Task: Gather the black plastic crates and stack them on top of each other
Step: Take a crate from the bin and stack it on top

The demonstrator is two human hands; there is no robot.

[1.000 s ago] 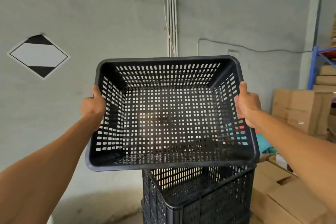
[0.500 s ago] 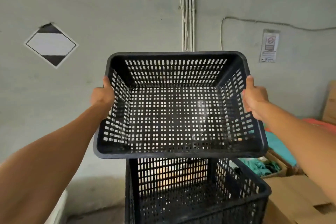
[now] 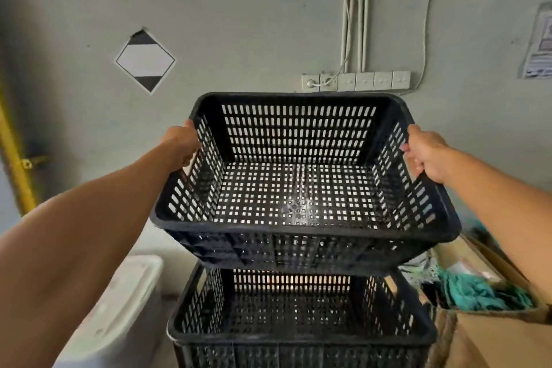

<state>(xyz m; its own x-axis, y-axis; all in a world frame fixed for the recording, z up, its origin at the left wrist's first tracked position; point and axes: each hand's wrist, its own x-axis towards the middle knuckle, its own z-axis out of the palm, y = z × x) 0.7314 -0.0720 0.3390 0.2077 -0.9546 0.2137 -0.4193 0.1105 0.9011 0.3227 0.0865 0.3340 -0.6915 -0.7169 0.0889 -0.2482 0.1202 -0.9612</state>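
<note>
Right now you hold one black crate (image 3: 301,188) in the air, your left hand (image 3: 182,142) and right hand (image 3: 425,152) each clenched on a side rim. Directly beneath sits a second crate (image 3: 298,334), making two in view; whether they touch is unclear.

Left hand (image 3: 182,143) and right hand (image 3: 425,155) grip a black crate (image 3: 298,188) above another crate (image 3: 298,317).

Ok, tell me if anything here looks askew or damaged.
Nothing looks damaged. The held crate, with the left hand and right hand on its side rims, sits a little left of the crate below and tips slightly. The diamond sign has a torn top corner.
</note>
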